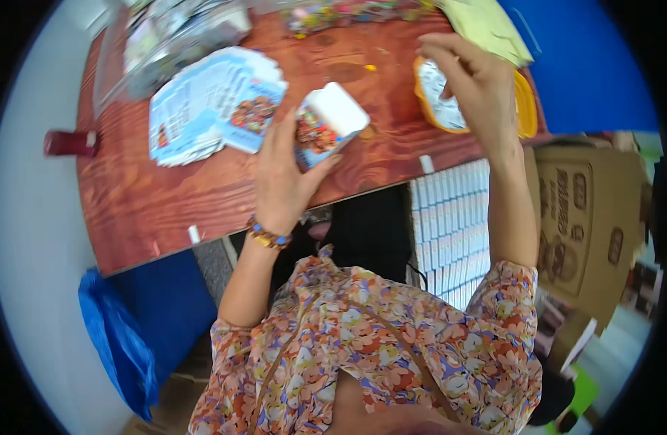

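Observation:
My left hand [282, 170] is closed around a small blue-and-white printed carton [315, 138], thumb on its near side and fingers along its left. The carton's white top flap stands up on the right, and its front carries a picture of brown, colourful pieces. Raised over a yellow basket [525, 105] is my right hand [478, 76], its fingers bent inward; whatever they hold, if anything, is too small to make out. Silvery-white packets [438, 98] lie in the basket. Beside my left hand, flat cartons [195, 109] of the same print are fanned out.
Clear bags of mixed items [184, 43] and colourful pieces [355, 14] lie along the far side of the wooden table [166, 210]. Yellow sheets [489, 29] rest at the far right. A dark red cylinder [71, 143] is at the left edge. A cardboard box [587, 225] stands right.

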Demonstrator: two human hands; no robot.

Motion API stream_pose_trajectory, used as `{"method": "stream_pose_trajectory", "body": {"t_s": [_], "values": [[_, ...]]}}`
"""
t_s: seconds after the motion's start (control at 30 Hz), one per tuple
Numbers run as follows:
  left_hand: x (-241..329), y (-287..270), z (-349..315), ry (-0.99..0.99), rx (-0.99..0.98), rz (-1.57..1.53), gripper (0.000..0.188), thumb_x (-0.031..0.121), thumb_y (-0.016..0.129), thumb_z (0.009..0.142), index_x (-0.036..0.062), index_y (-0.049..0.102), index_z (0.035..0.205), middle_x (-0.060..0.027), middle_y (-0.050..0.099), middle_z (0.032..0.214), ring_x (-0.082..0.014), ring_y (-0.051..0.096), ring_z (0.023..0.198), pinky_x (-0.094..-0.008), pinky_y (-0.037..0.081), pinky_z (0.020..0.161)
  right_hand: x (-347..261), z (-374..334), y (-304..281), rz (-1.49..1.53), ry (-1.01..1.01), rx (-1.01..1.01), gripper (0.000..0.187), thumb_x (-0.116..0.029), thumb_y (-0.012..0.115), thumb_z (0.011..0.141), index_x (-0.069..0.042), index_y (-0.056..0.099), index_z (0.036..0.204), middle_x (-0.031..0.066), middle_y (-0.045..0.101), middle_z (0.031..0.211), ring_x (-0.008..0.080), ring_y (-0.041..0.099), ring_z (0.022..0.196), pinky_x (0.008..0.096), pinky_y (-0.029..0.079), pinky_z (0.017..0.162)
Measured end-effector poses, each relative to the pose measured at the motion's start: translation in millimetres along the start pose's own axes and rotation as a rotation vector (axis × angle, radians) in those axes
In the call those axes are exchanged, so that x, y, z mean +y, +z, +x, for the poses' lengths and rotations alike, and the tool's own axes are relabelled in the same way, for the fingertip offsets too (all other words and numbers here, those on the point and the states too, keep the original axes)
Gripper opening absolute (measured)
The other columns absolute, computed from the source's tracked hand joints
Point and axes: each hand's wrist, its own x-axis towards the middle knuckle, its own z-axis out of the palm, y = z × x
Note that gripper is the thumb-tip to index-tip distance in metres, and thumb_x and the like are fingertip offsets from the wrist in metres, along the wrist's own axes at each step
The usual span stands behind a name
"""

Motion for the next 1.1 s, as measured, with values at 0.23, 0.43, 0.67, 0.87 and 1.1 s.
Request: {"method": "stream_pose_trajectory", "body": {"t_s": [0.23, 0.43, 0.67, 0.87, 1.1], "values": [[10.7, 22.0, 0.9, 0.086, -0.14, -0.049, 0.082, 0.022, 0.087, 0.071, 0.001, 0.047, 0.14, -0.0196, 0.059, 0.117, -0.0367, 0.061, 0.105, -0.0434, 0.052, 0.087, 107.4, -20.0, -21.6, -0.133, 0.327, -0.313, 0.025, -0.022, 0.069, 0.09, -0.004, 0.072, 0.106, 0.007, 0.069, 0.086, 0.0155, 0.064, 0.069, 0.0302, 0.051, 0.064], [21.6, 27.2, 3.7, 0.084, -0.173, -0.04, 0.084, 0.023, 0.087, 0.071, 0.0008, 0.046, 0.141, -0.0194, 0.059, 0.116, -0.0365, 0.061, 0.105, -0.0439, 0.052, 0.087, 117.6, -21.9, -7.9, -0.42, 0.174, -0.323, 0.021, -0.019, 0.066, 0.089, -0.003, 0.07, 0.102, 0.0109, 0.066, 0.081, 0.0208, 0.065, 0.07, 0.0347, 0.05, 0.064], [16.4, 26.9, 6.1, 0.11, -0.154, -0.015, 0.086, 0.025, 0.088, 0.071, 0.0001, 0.046, 0.141, -0.0197, 0.059, 0.113, -0.0363, 0.062, 0.102, -0.0439, 0.053, 0.084, 127.1, -21.6, -24.3, 0.034, 0.465, -0.271, 0.013, -0.013, 0.065, 0.093, -0.001, 0.07, 0.097, 0.0013, 0.064, 0.077, 0.0057, 0.057, 0.061, 0.0227, 0.044, 0.055], [14.1, 29.2, 7.1, 0.123, -0.168, -0.002, 0.086, 0.026, 0.089, 0.07, 0.0007, 0.046, 0.141, -0.0195, 0.06, 0.112, -0.0361, 0.063, 0.1, -0.044, 0.053, 0.082, 133.5, -22.6, -31.5, 0.258, 0.494, -0.243, 0.015, -0.011, 0.067, 0.092, -0.001, 0.07, 0.103, -0.0018, 0.063, 0.077, 0.0017, 0.057, 0.06, 0.0169, 0.039, 0.051], [13.3, 27.5, 7.3, 0.15, -0.159, -0.02, 0.086, 0.027, 0.089, 0.07, 0.0012, 0.046, 0.141, -0.019, 0.06, 0.111, -0.0362, 0.063, 0.099, -0.0444, 0.053, 0.082, 140.2, -24.4, -21.6, 0.309, 0.382, -0.208, 0.01, -0.013, 0.069, 0.092, -0.004, 0.071, 0.096, -0.0043, 0.061, 0.074, 0.0007, 0.051, 0.056, 0.0159, 0.037, 0.05]]}}
